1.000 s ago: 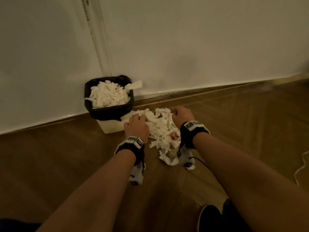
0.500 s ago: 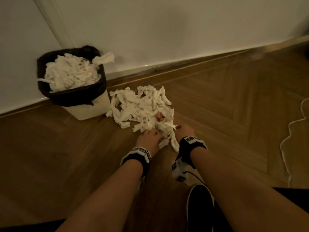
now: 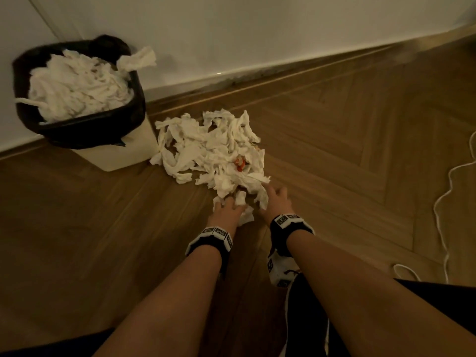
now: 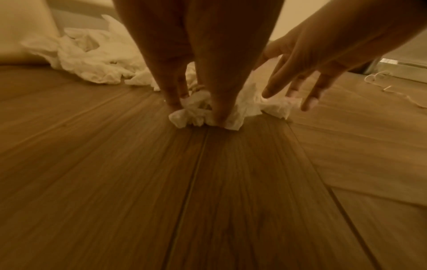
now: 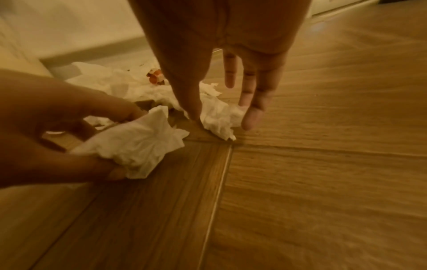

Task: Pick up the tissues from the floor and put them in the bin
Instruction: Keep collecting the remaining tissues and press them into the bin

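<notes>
Both hands are down at the near edge of the tissues (image 3: 213,150) heaped on the floor (image 3: 90,215) beside the bin (image 3: 77,99) (already stuffed). Left hand (image 3: 226,211) pinches a crumpled wad; right hand (image 3: 277,202) has fingers spread straight, tips touching a tissue. Something red (image 3: 239,163) is half buried, can't make it out.

It looked like a room in a home: a herringbone wood floor (image 3: 360,140) met a plain white wall (image 3: 257,34) along a low skirting board (image 3: 283,70). A small bin (image 3: 128,153) lined with a black bag stood far left, and a thin white cord (image 3: 443,202) trailed at the right.
</notes>
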### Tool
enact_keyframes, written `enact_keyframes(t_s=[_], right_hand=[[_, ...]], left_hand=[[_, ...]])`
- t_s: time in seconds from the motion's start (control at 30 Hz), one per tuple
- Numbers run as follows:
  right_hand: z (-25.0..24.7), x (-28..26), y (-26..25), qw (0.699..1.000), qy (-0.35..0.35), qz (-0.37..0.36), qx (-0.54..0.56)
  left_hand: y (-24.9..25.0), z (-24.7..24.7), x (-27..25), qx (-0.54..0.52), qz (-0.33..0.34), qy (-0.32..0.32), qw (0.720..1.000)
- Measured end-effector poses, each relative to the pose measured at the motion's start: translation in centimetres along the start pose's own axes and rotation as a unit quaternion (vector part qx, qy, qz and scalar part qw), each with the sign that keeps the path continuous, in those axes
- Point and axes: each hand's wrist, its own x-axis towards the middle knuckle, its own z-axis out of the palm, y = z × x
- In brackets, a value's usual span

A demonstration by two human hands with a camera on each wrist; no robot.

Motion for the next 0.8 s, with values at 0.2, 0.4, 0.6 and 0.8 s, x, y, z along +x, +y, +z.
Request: enact_keyframes(t_s=[0.2, 0.4, 0.6, 0.8], right_hand=[[0.7, -0.5, 0.1, 1.000, -0.008, -0.021, -0.012], [1.0, -0.3, -0.4, 0.999, -0.002, -0.025, -0.047], [1.9, 0.2, -1.2, 0.998, 0.063, 0.028, 0.005], [2.6, 1.2, -1.1, 0.995, 0.070, 0.026, 0.067]], left_hand=[[-0.9, 1.4, 0.0, -0.028, 0.015, 0.003, 0.999], [-1.5, 1.7, 0.1, -0.167, -0.014, 0.055, 0.984], [-1.6, 0.3, 0.2, -0.318, -0.145, 0.035, 0.936], [-1.9, -0.4, -0.3, -0.463, -0.186, 0.078, 0.863]])
